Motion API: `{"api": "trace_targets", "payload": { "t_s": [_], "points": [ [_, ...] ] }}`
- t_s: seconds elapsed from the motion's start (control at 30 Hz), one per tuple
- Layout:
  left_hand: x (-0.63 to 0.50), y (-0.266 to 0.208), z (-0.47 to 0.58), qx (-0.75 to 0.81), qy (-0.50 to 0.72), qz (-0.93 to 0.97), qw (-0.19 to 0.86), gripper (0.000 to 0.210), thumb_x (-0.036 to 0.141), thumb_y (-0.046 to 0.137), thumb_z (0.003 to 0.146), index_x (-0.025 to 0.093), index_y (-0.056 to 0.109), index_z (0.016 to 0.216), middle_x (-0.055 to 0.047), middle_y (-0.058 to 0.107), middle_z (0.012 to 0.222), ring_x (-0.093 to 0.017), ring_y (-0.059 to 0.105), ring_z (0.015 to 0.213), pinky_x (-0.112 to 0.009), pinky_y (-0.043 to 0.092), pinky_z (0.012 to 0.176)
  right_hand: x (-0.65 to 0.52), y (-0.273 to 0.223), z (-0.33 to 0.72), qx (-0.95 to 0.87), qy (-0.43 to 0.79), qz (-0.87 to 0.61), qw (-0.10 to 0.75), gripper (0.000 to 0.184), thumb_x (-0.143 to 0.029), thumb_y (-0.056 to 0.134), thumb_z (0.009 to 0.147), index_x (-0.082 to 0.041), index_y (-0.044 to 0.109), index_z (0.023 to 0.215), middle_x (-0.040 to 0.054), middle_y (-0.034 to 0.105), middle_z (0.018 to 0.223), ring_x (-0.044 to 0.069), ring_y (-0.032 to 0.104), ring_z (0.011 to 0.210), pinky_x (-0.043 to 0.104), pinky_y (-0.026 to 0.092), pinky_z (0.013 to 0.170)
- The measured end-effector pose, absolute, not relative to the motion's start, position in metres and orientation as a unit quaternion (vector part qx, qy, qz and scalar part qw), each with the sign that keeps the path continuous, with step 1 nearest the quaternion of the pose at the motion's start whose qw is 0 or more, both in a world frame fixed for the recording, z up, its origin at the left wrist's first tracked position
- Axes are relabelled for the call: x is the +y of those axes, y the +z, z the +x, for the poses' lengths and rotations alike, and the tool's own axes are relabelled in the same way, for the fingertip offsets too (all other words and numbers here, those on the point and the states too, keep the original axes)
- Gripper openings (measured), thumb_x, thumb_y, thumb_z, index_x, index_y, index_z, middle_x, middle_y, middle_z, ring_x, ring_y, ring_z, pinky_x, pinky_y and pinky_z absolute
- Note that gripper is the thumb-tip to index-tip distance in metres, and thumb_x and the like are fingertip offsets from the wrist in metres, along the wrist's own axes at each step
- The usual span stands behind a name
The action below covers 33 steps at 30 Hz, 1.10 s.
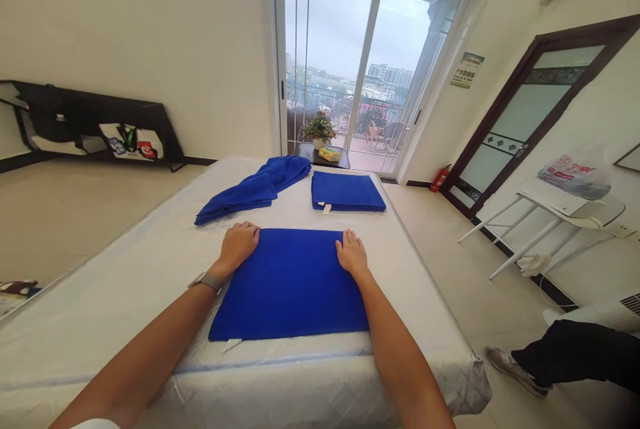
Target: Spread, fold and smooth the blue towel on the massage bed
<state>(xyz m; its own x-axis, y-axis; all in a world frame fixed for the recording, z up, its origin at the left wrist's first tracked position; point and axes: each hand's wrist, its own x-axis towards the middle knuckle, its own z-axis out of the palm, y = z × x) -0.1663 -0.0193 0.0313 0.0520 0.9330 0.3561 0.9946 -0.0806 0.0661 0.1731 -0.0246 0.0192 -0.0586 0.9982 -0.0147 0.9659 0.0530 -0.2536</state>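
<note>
A folded blue cloth (295, 285) lies flat on the plastic-covered mattress (410, 355), with a white tag at its near left corner. My left hand (239, 245), below a wristwatch, rests at the cloth's far left corner, its fingers slightly bent. At the far right corner, my right hand (353, 253) lies with its fingers stretched forward and its thumb on the fabric. Both hands look open and touch the edges. Beyond them sit a neat stack of folded blue cloth (347, 191) with white tags and a loosely bunched blue cloth (255, 189).
A small dark table (337, 157) with a potted plant (319, 129) stands behind the mattress, before a sliding glass door. A person's leg (565, 355) shows at the lower right. To the right is a white chair (530, 189) bearing a plastic bag (575, 172).
</note>
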Motion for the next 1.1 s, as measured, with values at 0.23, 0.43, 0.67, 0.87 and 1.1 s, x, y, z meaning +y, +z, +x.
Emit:
{"api": "trace_targets", "payload": {
  "t_s": [0.23,0.43,0.67,0.87,1.1],
  "points": [
    [-0.021,0.048,-0.072,-0.581,-0.142,-0.796,0.088,0.046,0.02,0.035,0.096,0.006,0.063,0.129,-0.023,0.06,0.137,-0.03,0.056,0.127,-0.044,0.043,0.106,-0.024,0.018,0.172,-0.72,0.104,-0.679,0.1,0.066,-0.042,0.016,0.104,-0.005,0.02,0.159,0.0097,0.017,0.166,0.019,0.011,0.154,0.038,0.007,0.124],
    [-0.017,0.03,0.06,-0.472,-0.139,-0.87,0.026,0.048,0.04,0.027,0.104,0.023,0.058,0.137,-0.009,0.055,0.148,-0.02,0.046,0.139,-0.036,0.033,0.117,-0.031,0.02,0.177,-0.748,0.064,-0.656,0.077,0.064,-0.033,0.031,0.101,-0.01,0.021,0.16,0.0083,0.017,0.167,0.018,0.011,0.154,0.034,0.008,0.123],
    [-0.016,0.008,0.014,-0.523,-0.113,-0.845,-0.013,0.06,0.051,0.019,0.103,0.024,0.042,0.151,-0.011,0.038,0.161,-0.029,0.03,0.15,-0.051,0.023,0.121,-0.024,0.016,0.174,-0.73,0.079,-0.673,0.086,0.063,-0.035,0.019,0.104,-0.006,0.022,0.159,0.0106,0.019,0.166,0.019,0.013,0.154,0.036,0.008,0.123],
    [-0.02,0.005,-0.098,-0.613,-0.1,-0.783,-0.021,0.069,0.058,0.016,0.1,0.021,0.035,0.155,-0.013,0.032,0.163,-0.032,0.023,0.152,-0.053,0.019,0.121,-0.02,0.014,0.175,-0.728,0.092,-0.675,0.081,0.066,-0.041,0.015,0.104,-0.005,0.019,0.159,0.0103,0.017,0.167,0.019,0.011,0.154,0.037,0.007,0.124],
    [-0.025,0.001,-0.151,-0.676,-0.112,-0.727,-0.037,0.085,0.067,0.012,0.097,0.008,0.03,0.156,-0.021,0.025,0.164,-0.032,0.023,0.152,-0.047,0.021,0.121,-0.021,0.017,0.176,-0.724,0.075,-0.682,0.072,0.065,-0.04,0.016,0.104,-0.005,0.021,0.159,0.0095,0.019,0.166,0.019,0.013,0.154,0.036,0.009,0.123]
  ]
}}
